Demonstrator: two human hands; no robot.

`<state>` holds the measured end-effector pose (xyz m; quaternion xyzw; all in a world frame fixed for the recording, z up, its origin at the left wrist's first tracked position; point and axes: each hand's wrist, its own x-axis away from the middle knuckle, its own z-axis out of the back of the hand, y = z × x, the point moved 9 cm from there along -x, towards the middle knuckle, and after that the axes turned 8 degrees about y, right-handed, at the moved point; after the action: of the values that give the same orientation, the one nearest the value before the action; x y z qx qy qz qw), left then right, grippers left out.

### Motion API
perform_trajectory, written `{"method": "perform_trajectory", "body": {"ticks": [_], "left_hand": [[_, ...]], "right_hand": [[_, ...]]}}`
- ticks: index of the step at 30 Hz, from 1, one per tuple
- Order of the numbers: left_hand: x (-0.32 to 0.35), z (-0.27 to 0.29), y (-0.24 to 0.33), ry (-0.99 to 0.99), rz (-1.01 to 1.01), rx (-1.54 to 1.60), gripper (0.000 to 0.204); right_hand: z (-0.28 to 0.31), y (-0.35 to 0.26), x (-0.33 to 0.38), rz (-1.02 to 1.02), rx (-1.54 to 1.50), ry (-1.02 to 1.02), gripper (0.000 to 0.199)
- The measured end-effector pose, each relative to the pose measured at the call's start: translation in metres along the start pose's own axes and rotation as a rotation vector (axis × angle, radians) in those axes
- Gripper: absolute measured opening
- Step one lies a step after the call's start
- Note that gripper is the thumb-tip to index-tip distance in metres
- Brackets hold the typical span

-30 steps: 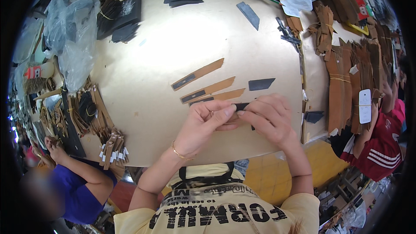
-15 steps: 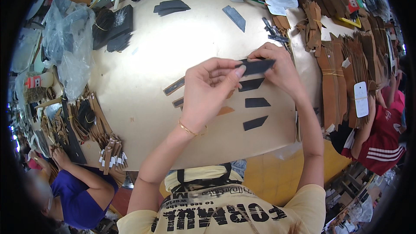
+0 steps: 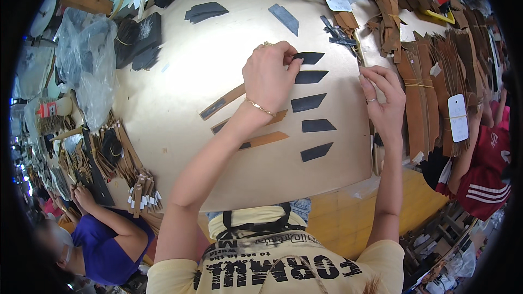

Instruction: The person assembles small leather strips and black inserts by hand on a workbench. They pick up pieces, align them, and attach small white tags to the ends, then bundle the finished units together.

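Black piece (image 3: 312,58): I see the left hand (image 3: 268,73) pinching its left end, just beyond four dark pieces (image 3: 309,103) on the table (image 3: 261,177); the right hand (image 3: 384,95), beside the left moments ago, now hangs apart, loosely open, rightward.

We have a column of patches (image 3: 309,102) on the table (image 3: 272,179), strips (image 3: 272,138) to their left, bundles (image 3: 419,95) far right, a plastic bag (image 3: 93,98) far left, a stack (image 3: 208,11) toward the far edge.
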<state>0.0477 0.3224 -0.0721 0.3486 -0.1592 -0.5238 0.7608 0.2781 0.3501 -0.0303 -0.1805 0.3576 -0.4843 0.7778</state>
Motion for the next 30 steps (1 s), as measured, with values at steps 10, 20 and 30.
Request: {"method": "perform_trajectory", "body": {"ticks": [10, 20, 30], "left_hand": [[0.025, 0.056, -0.003, 0.223, -0.191, 0.042, 0.020], [0.098, 0.141, -0.083, 0.267, -0.093, -0.074, 0.019], [0.081, 0.106, -0.066, 0.144, -0.379, -0.222, 0.013]], "right_hand": [[0.004, -0.029, -0.009, 0.080, 0.042, 0.006, 0.018], [-0.092, -0.112, 0.010, 0.349, 0.016, -0.403, 0.016], [-0.102, -0.141, 0.054, 0.398, 0.014, -0.394, 0.020]]}}
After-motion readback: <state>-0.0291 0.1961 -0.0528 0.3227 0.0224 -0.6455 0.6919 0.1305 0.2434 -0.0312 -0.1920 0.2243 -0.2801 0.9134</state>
